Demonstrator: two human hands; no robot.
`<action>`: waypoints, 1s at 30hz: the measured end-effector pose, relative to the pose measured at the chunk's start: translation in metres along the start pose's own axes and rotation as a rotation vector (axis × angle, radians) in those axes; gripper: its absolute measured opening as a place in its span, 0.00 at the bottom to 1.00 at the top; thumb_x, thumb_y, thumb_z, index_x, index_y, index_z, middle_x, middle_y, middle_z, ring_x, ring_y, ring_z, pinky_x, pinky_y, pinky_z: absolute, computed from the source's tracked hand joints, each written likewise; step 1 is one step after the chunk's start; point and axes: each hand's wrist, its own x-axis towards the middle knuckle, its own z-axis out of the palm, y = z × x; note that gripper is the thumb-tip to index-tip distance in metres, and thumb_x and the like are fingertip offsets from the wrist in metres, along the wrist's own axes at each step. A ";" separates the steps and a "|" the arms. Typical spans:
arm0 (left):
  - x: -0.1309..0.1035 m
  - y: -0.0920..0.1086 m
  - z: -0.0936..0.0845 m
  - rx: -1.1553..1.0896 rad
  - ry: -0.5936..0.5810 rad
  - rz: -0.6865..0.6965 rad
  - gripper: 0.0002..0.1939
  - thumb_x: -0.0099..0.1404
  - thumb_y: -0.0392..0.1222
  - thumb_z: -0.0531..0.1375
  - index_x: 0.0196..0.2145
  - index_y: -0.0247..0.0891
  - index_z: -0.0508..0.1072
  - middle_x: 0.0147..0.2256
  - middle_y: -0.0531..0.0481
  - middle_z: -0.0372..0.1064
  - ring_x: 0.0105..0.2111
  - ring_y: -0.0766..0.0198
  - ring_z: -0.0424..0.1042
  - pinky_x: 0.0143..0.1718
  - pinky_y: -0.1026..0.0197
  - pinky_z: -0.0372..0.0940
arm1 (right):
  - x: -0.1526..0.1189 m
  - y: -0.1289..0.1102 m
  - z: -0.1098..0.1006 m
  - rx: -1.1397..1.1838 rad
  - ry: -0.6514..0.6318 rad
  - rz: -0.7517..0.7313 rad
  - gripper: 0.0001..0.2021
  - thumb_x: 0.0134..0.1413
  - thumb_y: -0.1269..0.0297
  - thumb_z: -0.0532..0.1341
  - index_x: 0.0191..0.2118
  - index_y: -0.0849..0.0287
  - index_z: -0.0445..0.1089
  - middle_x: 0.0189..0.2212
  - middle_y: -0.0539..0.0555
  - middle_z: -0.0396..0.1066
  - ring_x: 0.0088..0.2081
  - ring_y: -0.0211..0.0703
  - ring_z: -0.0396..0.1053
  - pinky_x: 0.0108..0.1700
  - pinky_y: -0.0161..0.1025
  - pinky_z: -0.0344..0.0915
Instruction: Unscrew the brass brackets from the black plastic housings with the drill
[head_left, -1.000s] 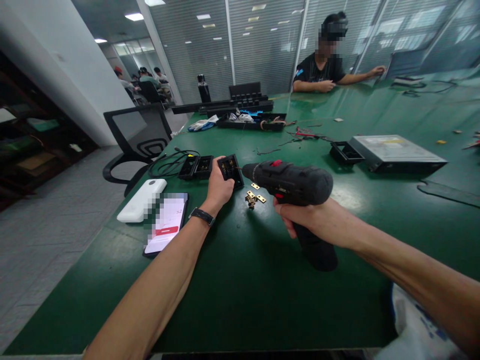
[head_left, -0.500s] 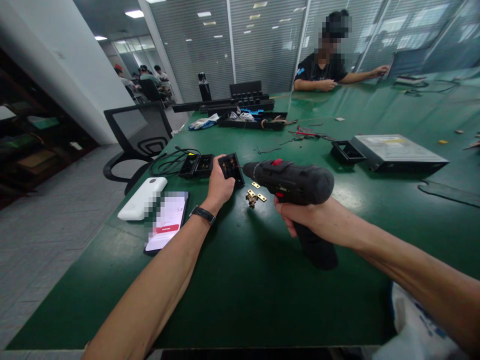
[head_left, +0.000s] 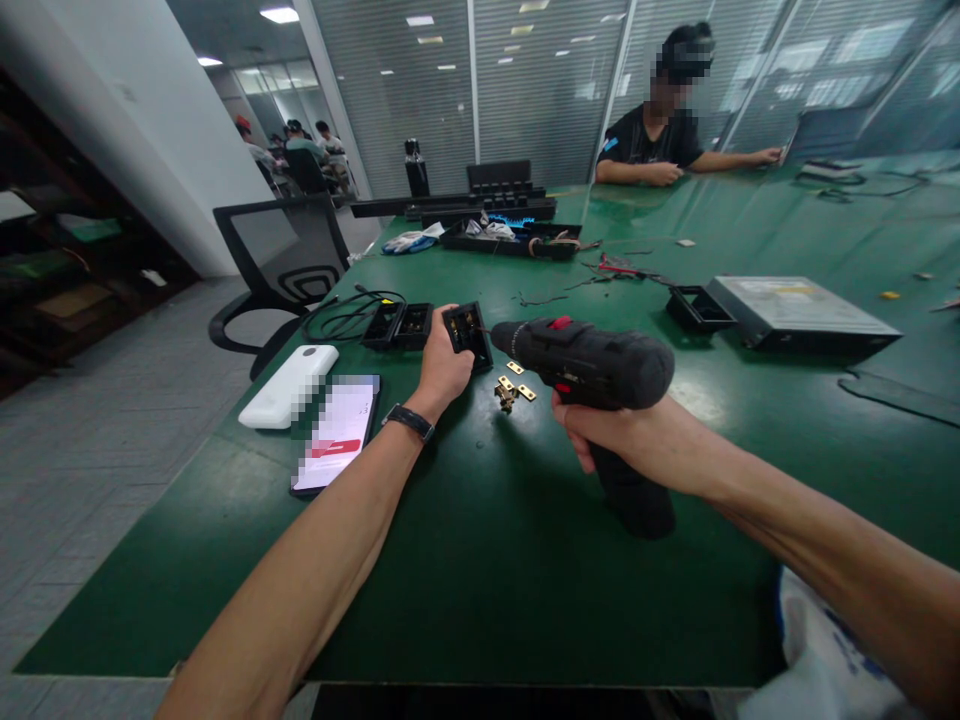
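My left hand [head_left: 444,362] grips a small black plastic box [head_left: 469,338] with brass pieces inside, tilted so its inner side faces the drill. In my right hand [head_left: 637,435] is a black cordless drill [head_left: 589,357], its fingers wrapped round the handle. The drill's thin bit points left into the box; whether its tip touches a screw is too small to tell. On the table below lie several brass plates [head_left: 526,393] and a little heap of brass parts [head_left: 506,399]. Left of my left hand stand similar black boxes [head_left: 397,326], partly holding brass pieces.
A phone [head_left: 341,430] and a white power bank [head_left: 291,387] lie at the left edge. Farther back is a black tray of oddments [head_left: 510,241]. On the right sit a metal-topped case [head_left: 806,312] and a black box [head_left: 699,308]. A person [head_left: 660,120] sits across the green table [head_left: 540,600].
The whole view has shifted slightly. My hands hold the same box and drill, with the bit still at the box and hardly any movement between them.
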 end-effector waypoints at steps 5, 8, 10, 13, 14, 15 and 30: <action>-0.001 0.002 -0.001 0.008 -0.002 -0.001 0.41 0.49 0.16 0.58 0.59 0.42 0.66 0.52 0.44 0.74 0.55 0.51 0.76 0.67 0.43 0.68 | 0.001 0.000 0.000 0.014 0.004 0.000 0.07 0.58 0.58 0.64 0.33 0.53 0.68 0.23 0.47 0.72 0.23 0.45 0.72 0.29 0.41 0.69; -0.001 0.003 -0.001 0.010 -0.001 -0.005 0.41 0.49 0.16 0.58 0.59 0.43 0.66 0.51 0.46 0.74 0.54 0.53 0.76 0.67 0.43 0.69 | 0.001 0.000 0.000 0.003 -0.003 -0.010 0.07 0.58 0.57 0.64 0.32 0.53 0.68 0.22 0.48 0.72 0.23 0.44 0.71 0.29 0.41 0.68; -0.001 0.003 -0.001 0.009 -0.001 -0.004 0.41 0.49 0.16 0.58 0.59 0.43 0.66 0.50 0.47 0.74 0.53 0.53 0.76 0.66 0.44 0.69 | 0.001 0.000 0.000 0.017 0.000 -0.006 0.08 0.58 0.57 0.64 0.33 0.53 0.69 0.22 0.48 0.72 0.23 0.44 0.72 0.30 0.41 0.68; -0.001 0.003 -0.001 0.002 -0.003 0.001 0.41 0.49 0.17 0.58 0.59 0.43 0.66 0.51 0.46 0.74 0.53 0.53 0.76 0.66 0.45 0.69 | 0.000 0.000 0.000 0.038 0.003 0.009 0.08 0.59 0.57 0.65 0.33 0.53 0.69 0.22 0.48 0.72 0.23 0.44 0.71 0.29 0.41 0.68; -0.001 0.002 0.000 -0.003 -0.004 0.001 0.41 0.49 0.17 0.58 0.59 0.43 0.66 0.51 0.46 0.74 0.53 0.53 0.76 0.65 0.45 0.70 | 0.000 0.000 0.000 0.042 0.002 0.013 0.07 0.59 0.58 0.65 0.34 0.53 0.70 0.22 0.48 0.72 0.24 0.44 0.71 0.29 0.41 0.68; -0.001 0.002 0.000 -0.008 -0.004 -0.002 0.41 0.48 0.18 0.58 0.59 0.43 0.66 0.51 0.46 0.74 0.53 0.53 0.76 0.65 0.45 0.70 | 0.000 -0.001 0.000 0.044 0.000 0.013 0.07 0.59 0.58 0.66 0.34 0.53 0.70 0.22 0.48 0.73 0.24 0.45 0.71 0.29 0.41 0.68; -0.001 0.003 0.000 -0.005 0.007 -0.007 0.42 0.48 0.17 0.58 0.59 0.43 0.66 0.52 0.46 0.74 0.54 0.53 0.76 0.67 0.44 0.69 | 0.001 0.000 -0.001 0.029 0.000 0.018 0.07 0.60 0.59 0.64 0.33 0.54 0.70 0.22 0.47 0.72 0.24 0.44 0.71 0.29 0.41 0.67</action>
